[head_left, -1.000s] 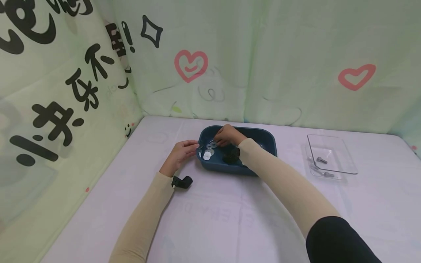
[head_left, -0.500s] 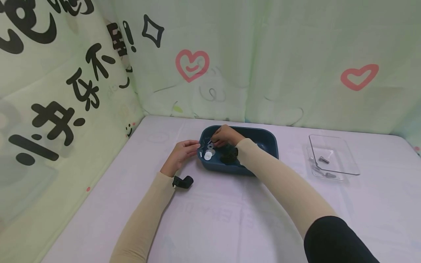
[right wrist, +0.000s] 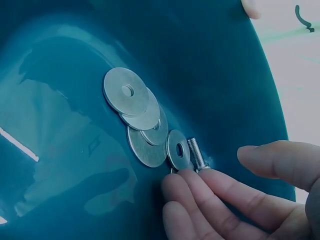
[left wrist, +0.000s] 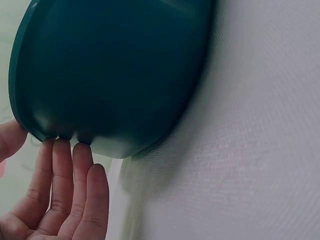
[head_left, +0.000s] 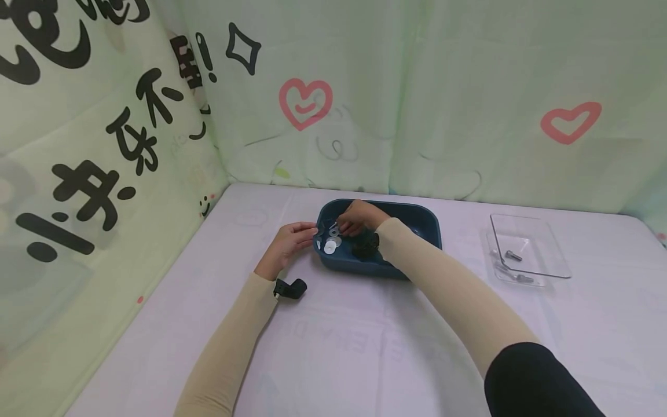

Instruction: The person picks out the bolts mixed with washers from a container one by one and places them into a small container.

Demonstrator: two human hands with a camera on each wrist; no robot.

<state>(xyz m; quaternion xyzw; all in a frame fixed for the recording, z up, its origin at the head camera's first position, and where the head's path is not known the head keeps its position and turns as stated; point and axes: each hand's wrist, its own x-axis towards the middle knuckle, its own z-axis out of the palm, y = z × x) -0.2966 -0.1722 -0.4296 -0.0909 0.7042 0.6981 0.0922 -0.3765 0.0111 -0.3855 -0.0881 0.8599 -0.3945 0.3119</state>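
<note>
My right hand (head_left: 362, 219) reaches into a dark blue basin (head_left: 359, 267). In the right wrist view its fingertips (right wrist: 186, 181) are right at a bolt (right wrist: 196, 152) and a washer (right wrist: 178, 150), with the thumb held apart from them. Several more flat metal washers overlap in a row on the basin floor, a large washer (right wrist: 125, 91) uppermost. My left hand (head_left: 290, 242) is at the basin's left end. Its nearly straight fingers (left wrist: 62, 170) touch the outer wall, and its thumb is at the rim.
On the right of the white-covered table (head_left: 333, 347) stands a clear plastic tray (head_left: 560, 249) holding several bolts, such as this bolt (head_left: 513, 255). Printed curtains (head_left: 443, 87) border the table behind and at the left. A black wrist camera (head_left: 290, 289) sticks out from the left wrist.
My right hand shifts slightly left in the basin, then a little back right, staying by the washers. The left hand keeps its place at the basin's end.
</note>
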